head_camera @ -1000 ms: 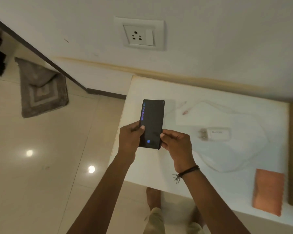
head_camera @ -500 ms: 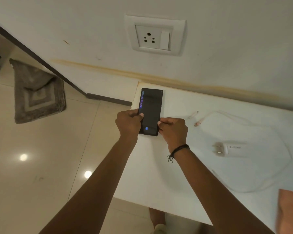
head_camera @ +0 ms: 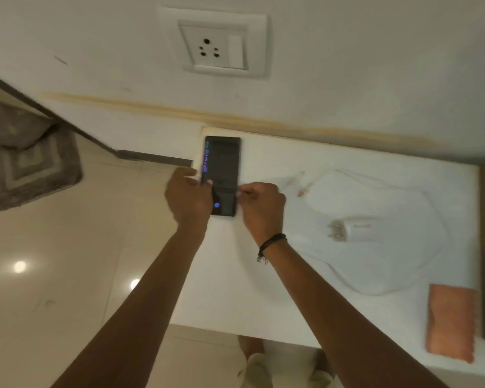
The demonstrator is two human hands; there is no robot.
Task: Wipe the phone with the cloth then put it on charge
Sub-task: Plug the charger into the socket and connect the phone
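Head view. Taking the white table as our dial, the phone sits at the 10 o'clock corner, screen up and lit, long axis pointing toward 12. We cannot tell whether it rests on the surface or hangs just above it. The left hand grips its left long edge, with a curled digit lying over the glass. The right hand pinches the right long edge with bent fingertips. The folded orange cloth lies at 4 o'clock, well apart from both hands. The charger plug lies at 2 o'clock inside the loop of its white cable, whose connector end lies just beside the right hand. The wall socket is at 12 o'clock, above the phone. We judge charging not yet begun, as nothing is plugged in. Whether wiping is finished cannot be read here. The next move needs one hand freed, for the cloth or the connector, while the other steadies the phone near the table edge.
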